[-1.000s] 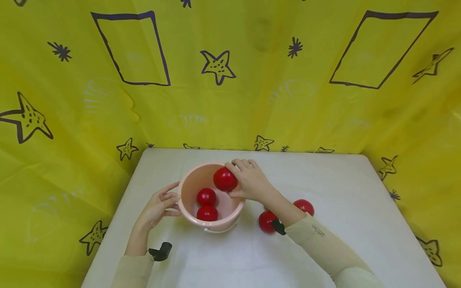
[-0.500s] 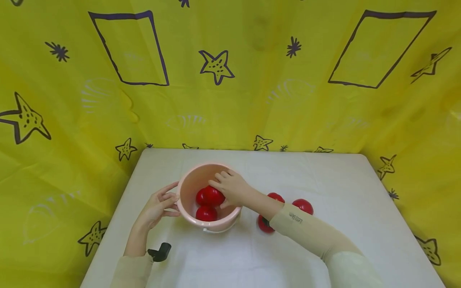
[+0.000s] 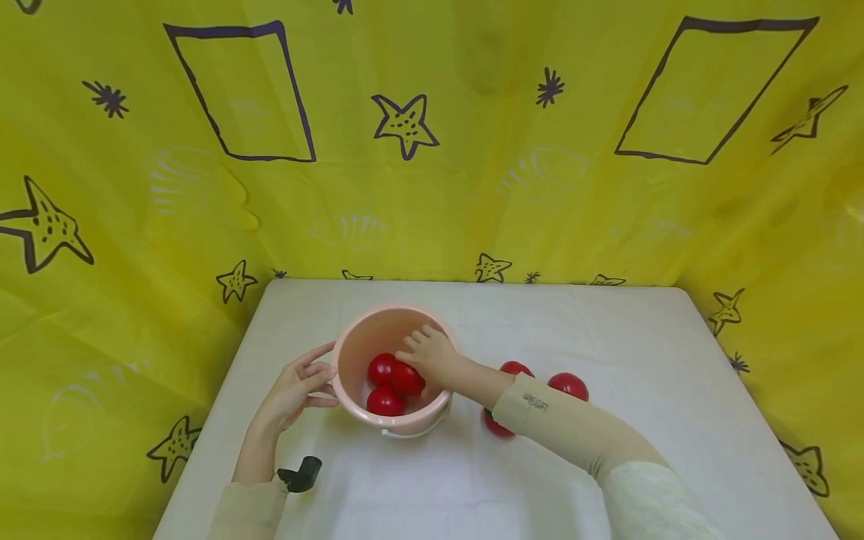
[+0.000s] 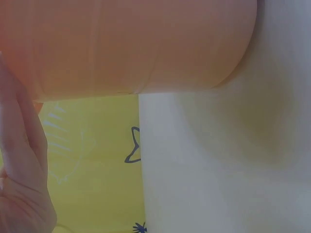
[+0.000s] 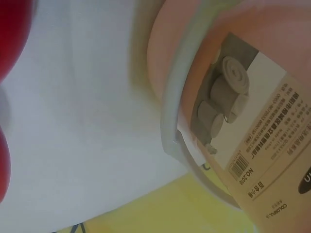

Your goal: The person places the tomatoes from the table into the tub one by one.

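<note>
L hand (image 3: 294, 391) unclenched agst bucket (image 3: 367, 335); R hand (image 3: 434, 358) loose over ball (image 3: 409, 382) inside; other balls (image 3: 569, 385) to rt, nearer R hand.

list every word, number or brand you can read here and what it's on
"NO.2018": label on the pink bucket
"COLORFUL": same label, faint, ending unclear
Smaller Chinese lines and barcode digits: too small to read surely
Dark oval logo: cut off by the frame
Right sleeve lettering: too blurred
</note>
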`<state>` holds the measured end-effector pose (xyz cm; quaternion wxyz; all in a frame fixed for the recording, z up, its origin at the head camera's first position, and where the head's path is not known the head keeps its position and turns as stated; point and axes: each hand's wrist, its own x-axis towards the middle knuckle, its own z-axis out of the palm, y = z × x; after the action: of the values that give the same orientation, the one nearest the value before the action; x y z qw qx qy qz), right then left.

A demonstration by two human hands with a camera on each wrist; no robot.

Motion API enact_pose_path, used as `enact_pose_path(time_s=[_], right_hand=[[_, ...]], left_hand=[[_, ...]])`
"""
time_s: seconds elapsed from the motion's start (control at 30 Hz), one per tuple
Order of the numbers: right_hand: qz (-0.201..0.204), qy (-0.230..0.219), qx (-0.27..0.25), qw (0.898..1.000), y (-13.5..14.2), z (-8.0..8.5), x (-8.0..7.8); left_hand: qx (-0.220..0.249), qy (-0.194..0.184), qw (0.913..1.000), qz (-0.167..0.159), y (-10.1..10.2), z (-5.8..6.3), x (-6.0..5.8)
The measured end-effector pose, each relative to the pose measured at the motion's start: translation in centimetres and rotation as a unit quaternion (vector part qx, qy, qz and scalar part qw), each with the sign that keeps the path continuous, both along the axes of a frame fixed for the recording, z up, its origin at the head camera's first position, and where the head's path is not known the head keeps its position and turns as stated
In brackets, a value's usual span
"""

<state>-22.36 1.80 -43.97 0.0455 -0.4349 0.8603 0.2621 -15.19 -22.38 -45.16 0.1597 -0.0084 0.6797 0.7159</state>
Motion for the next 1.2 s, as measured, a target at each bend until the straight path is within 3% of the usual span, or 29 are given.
enact_pose_path(time_s=[0.17,0.57,0.7,0.8,0.93,1.07,1.2], right_hand=[[0.002,0.026,0.011,1.000,-0.1,-0.2,0.1],[-0.016,0.023,0.044,0.999,-0.3,-0.2,-0.2],[-0.015,0.021,0.031,0.999,-0.2,-0.3,-0.2],[-0.007,0.016,-0.003,1.000,0.0,-0.3,-0.3],[0.001,-0.013,-0.097,0.995,0.4,0.1,-0.3],[-0.005,-0.035,-0.202,0.979,1.4,1.1,0.0],[-0.031,-0.022,-0.276,0.960,3.4,2.0,0.5]], left_hand=[[-0.004,0.003,1.0000,0.002,0.0,0.1,0.0],[0.001,0.006,1.0000,-0.002,0.0,0.0,-0.1],[0.005,0.006,1.0000,-0.001,0.0,0.0,-0.1],[0.004,0.007,1.0000,-0.002,0.0,-0.1,-0.1],[0.003,0.005,1.0000,-0.002,0.1,-0.2,-0.2],[0.006,0.004,1.0000,-0.003,0.1,-0.2,-0.2],[0.012,0.006,0.9999,-0.004,0.1,-0.2,-0.1]])
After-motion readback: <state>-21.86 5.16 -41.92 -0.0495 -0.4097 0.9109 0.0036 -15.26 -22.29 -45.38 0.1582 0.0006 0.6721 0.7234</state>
